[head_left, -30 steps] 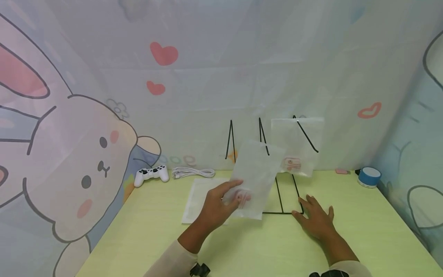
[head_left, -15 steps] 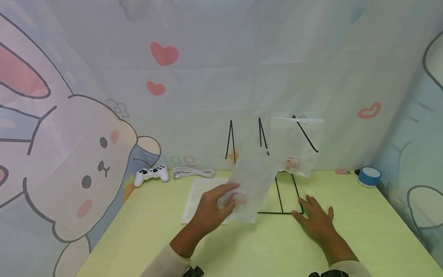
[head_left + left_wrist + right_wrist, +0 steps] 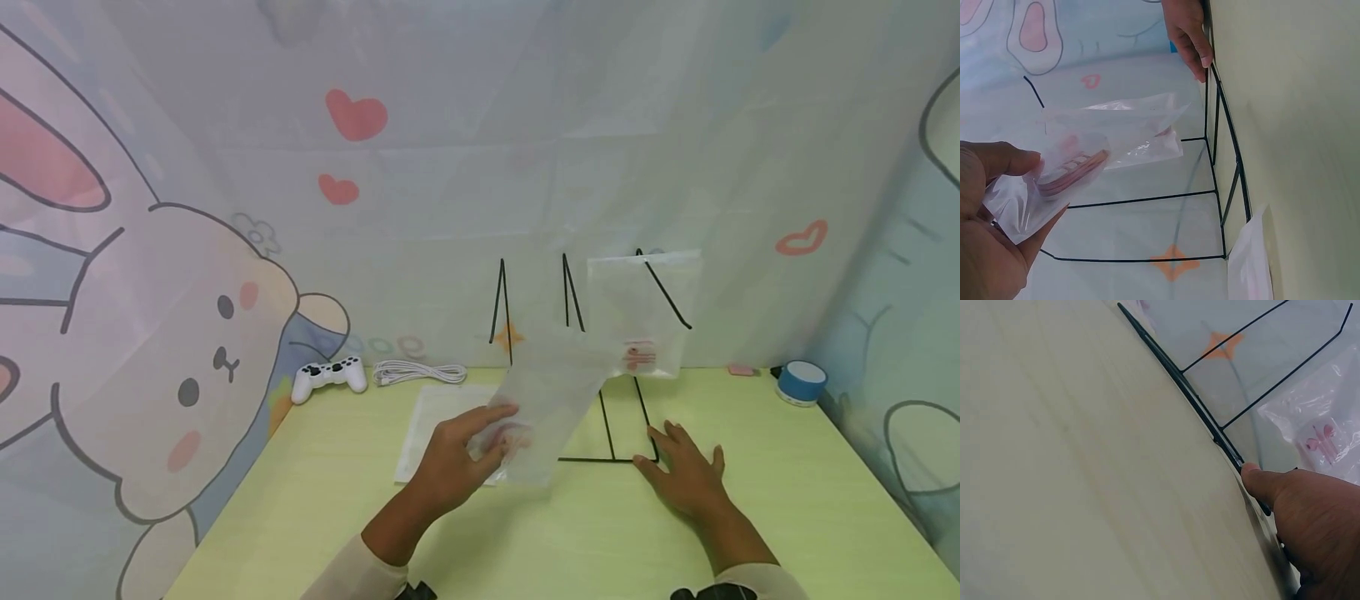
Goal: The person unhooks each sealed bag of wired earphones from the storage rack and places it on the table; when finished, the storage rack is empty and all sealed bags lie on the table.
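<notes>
My left hand (image 3: 452, 461) pinches a translucent bag (image 3: 551, 400) with pink earphones inside, in front of a black wire rack (image 3: 592, 459). In the left wrist view the thumb and fingers of the left hand (image 3: 991, 219) grip the bag's (image 3: 1079, 165) lower part. A second such bag (image 3: 637, 312) hangs on the rack's right hook; the middle and left hooks hold nothing. My right hand (image 3: 690, 479) rests at the rack's front right corner, fingers spread. The right wrist view shows the thumb of the right hand (image 3: 1313, 519) touching the base bar (image 3: 1197, 403).
Flat white bags (image 3: 429, 433) lie on the table left of the rack. Farther back are a white game controller (image 3: 328, 378) and a coiled white cable (image 3: 418, 373). A pink eraser-like piece (image 3: 741, 371) and a blue round container (image 3: 801, 383) stand at the back right.
My left hand has moved slightly left and down with its bag, which tilts more to the right at its top. The right hand stays at the rack's corner.
</notes>
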{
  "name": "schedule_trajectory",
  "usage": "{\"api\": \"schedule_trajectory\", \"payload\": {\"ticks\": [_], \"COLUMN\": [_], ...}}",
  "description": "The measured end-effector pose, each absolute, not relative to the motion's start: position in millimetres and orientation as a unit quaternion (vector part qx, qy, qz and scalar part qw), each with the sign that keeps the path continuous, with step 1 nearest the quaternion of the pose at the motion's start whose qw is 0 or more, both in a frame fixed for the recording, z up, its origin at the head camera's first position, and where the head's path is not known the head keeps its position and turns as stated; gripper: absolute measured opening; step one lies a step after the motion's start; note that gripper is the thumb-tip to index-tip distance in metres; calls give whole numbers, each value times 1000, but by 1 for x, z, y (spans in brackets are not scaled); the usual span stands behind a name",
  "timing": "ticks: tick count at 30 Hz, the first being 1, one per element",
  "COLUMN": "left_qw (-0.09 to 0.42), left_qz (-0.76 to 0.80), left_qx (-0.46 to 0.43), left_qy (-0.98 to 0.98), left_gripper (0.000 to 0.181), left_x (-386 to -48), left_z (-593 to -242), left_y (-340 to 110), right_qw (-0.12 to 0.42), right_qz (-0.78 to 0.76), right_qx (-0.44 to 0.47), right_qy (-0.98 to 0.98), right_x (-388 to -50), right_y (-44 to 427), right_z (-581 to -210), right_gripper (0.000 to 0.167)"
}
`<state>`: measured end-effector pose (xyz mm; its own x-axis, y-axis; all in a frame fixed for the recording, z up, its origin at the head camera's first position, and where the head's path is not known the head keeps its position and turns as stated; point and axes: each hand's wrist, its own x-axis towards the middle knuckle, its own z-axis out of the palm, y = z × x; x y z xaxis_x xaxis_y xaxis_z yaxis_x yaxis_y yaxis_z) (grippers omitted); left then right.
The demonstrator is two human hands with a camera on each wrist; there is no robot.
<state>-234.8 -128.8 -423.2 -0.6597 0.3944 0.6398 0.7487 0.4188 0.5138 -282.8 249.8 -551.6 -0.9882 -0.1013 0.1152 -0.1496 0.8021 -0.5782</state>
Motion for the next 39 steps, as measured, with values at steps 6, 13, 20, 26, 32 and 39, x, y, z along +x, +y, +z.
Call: {"api": "schedule_trajectory", "payload": {"ticks": [6, 13, 20, 26, 32, 39], "left_qw": [220, 211, 142, 5, -62, -60], "left_qz": [-395, -388, -409, -521, -588, -618], "left_qx": [-350, -339, -293, -217, -177, -106], "left_qy": [-820, -831, -852, -826, -787, -777], "left_gripper": [48, 50, 53, 56, 60, 63], "left_x": [-235, -242, -252, -262, -273, -284], "left_z": [-427, -436, -444, -451, -460, -469], "left_y": [-131, -137, -147, -155, -167, -185], "right_qw": [40, 36, 34, 40, 38, 35], "right_qz": [312, 305, 309, 309, 315, 312], "right_qx": [69, 63, 60, 62, 61, 61], "right_qy": [-947, -950, -949, -948, -946, -947], "right_x": [-283, -283, -281, -284, -284, -284], "right_y": [250, 249, 247, 249, 249, 248], "right_z": [-551, -551, -548, -551, -552, -550], "right_gripper": [80, 78, 77, 79, 80, 80]}}
